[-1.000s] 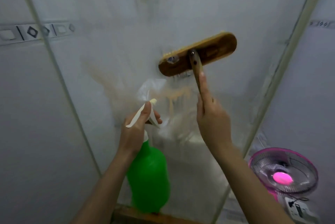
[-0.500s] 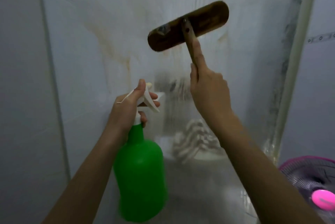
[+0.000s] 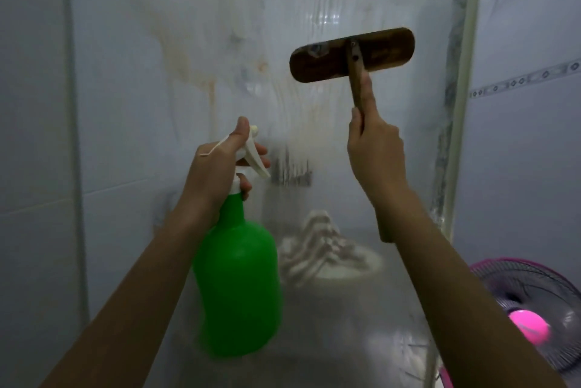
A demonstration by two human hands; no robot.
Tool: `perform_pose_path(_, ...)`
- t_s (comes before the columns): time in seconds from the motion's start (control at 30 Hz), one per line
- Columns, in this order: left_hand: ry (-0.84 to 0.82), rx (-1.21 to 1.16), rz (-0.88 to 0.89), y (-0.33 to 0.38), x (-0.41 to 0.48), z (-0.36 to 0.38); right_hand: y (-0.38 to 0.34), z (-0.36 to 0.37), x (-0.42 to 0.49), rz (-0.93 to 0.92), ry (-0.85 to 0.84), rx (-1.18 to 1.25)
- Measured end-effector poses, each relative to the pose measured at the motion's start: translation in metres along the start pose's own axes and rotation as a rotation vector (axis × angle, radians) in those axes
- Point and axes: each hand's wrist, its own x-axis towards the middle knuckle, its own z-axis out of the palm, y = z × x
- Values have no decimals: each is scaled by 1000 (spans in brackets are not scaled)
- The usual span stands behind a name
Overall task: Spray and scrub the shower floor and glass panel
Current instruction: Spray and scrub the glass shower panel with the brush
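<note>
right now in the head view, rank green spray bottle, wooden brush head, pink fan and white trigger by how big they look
1. green spray bottle, close to the camera, and pink fan, cut off by the frame edge: too unsure to rank against each other.
2. wooden brush head.
3. white trigger.

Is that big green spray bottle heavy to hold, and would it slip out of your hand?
Probably not too heavy: the left hand holds the green spray bottle up by its neck alone. Its plastic is opaque, so how full it is stays hidden. The smooth body could slip if wet.
</note>
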Motion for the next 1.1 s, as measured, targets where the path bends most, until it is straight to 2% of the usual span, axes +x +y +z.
perform_pose_path(0.2, -48, -21, 21, 6, -1, 14, 41, -8, -145, 62, -185, -18)
perform_pose_path(0.27, -63, -21, 27, 9, -1, 16, 42, -9, -122, 32, -170, -41)
perform_pose_path(0.37, -77, -21, 17, 13, -2, 19, 23, -16, -31, 39, -54, 6)
perform_pose_path(0.43, -82, -9, 14, 12, -3, 21, 22, -20, -2, 46, 11, 20)
perform_pose_path(0.63, -97, -25, 17, 4, -4, 27, 57, -23, -132, 125, -98, 38)
perform_pose_path(0.8, -106, -36, 5, 1, -8, 34, 45, -41, 0, 100, 22, 36)
perform_pose_path(0.87, -113, -49, -1, -1, -11, 35, 48, -50, 27, 90, 63, 55)
perform_pose_path(0.93, -115, -57, -3, -4, -16, 37, 64, -45, -11, 129, 55, 64)
perform_pose_path(1.1, -152, -66, -33, -18, -29, 39, 99, -27, -215, 256, -60, 33)
